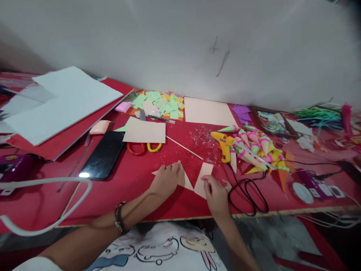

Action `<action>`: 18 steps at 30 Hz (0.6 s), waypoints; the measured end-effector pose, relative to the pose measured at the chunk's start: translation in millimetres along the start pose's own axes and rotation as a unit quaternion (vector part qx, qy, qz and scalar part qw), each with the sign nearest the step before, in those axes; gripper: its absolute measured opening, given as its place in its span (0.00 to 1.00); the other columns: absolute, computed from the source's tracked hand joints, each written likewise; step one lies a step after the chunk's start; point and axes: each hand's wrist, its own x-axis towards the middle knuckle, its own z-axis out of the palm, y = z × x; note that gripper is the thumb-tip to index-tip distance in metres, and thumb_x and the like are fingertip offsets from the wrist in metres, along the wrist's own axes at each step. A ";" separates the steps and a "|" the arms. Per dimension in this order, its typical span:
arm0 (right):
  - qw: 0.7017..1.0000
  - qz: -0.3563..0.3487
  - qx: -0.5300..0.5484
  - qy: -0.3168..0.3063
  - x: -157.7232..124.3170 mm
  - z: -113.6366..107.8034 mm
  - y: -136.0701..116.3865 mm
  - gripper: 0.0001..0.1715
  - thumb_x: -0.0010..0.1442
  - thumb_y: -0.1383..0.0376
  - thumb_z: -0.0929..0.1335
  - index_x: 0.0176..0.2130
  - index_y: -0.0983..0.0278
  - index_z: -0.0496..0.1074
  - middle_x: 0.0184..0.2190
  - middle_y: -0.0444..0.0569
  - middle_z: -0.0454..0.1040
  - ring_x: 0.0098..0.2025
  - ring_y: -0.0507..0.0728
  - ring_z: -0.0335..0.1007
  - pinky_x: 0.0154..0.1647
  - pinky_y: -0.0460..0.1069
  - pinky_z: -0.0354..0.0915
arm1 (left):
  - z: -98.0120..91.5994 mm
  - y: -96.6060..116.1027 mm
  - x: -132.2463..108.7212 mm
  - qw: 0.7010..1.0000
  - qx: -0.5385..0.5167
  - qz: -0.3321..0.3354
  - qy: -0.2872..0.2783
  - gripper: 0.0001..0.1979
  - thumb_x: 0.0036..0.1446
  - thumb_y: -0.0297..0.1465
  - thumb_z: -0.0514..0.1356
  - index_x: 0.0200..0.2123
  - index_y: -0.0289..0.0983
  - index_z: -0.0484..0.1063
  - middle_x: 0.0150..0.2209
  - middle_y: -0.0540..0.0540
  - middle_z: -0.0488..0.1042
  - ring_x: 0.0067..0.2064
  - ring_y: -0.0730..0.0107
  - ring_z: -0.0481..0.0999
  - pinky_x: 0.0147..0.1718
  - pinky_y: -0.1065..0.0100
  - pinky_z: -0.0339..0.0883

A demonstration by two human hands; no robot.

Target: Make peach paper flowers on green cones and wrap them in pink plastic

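Note:
My left hand (166, 181) rests on the table with its fingers bent and close together, pressing on a peach paper triangle (185, 181). Part of that paper lies hidden under the hand. To the right, my right hand (217, 194) has its thumb and forefinger pinched at the edge of a peach paper strip (201, 178). The strip's lower corner meets the triangle's tip. Above the hands lies a thin pale stick (184, 147). A larger peach sheet (145, 131) covers part of scissors with red and yellow handles (136, 148).
A yellow glue gun (225, 146) lies by a pile of small paper cones (254, 145), its black cord (248, 195) looping near my right hand. A black phone (103, 156) is at left. White boards (64, 101), paper scraps (160, 103) and a purple power strip (314, 180) surround the area.

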 end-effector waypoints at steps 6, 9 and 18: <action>0.998 -0.006 -0.011 0.064 -12.2 -11.0 20.7 0.11 0.57 0.68 0.58 0.35 0.62 0.68 0.30 0.47 0.75 0.32 0.55 0.69 0.45 0.55 0.48 | 1.5 -4.7 1.2 1.000 -0.029 0.010 0.001 0.20 0.54 0.18 0.46 0.51 0.27 0.60 0.41 0.35 0.69 0.39 0.59 0.71 0.32 0.63 0.63; 0.994 -0.025 0.051 0.089 -6.9 -16.7 8.0 0.11 0.58 0.66 0.58 0.36 0.63 0.67 0.32 0.49 0.75 0.35 0.56 0.67 0.44 0.53 0.53 | -1.8 -14.6 3.3 0.999 -0.044 0.024 0.010 0.18 0.55 0.22 0.49 0.50 0.32 0.62 0.42 0.39 0.69 0.36 0.65 0.72 0.31 0.66 0.63; 0.966 -0.107 0.233 0.023 32.3 0.1 -60.5 0.11 0.59 0.65 0.58 0.39 0.60 0.66 0.37 0.49 0.71 0.41 0.56 0.64 0.43 0.51 0.59 | -29.9 -46.5 6.1 0.827 -0.559 -0.020 0.062 0.09 0.54 0.34 0.53 0.32 0.34 0.68 0.26 0.51 0.68 0.27 0.76 0.65 0.25 0.75 0.57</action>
